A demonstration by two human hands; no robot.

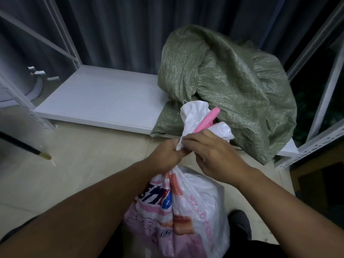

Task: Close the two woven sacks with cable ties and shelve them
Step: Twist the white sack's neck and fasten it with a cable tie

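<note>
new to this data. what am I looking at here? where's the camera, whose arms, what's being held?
There is one picture, from a wide-angle camera worn on a person's head, looking forward and down. There is no robot: the two bare arms are the person's own.

The left hand grips the gathered neck of a white printed woven sack that stands on the floor in front of them. The right hand is closed on the same neck, where a pink strip, probably the cable tie, sticks up and away.

Behind it, a green woven sack already lies on the low white shelf board of a metal rack, overhanging its front edge. Grey curtains hang behind.
</note>
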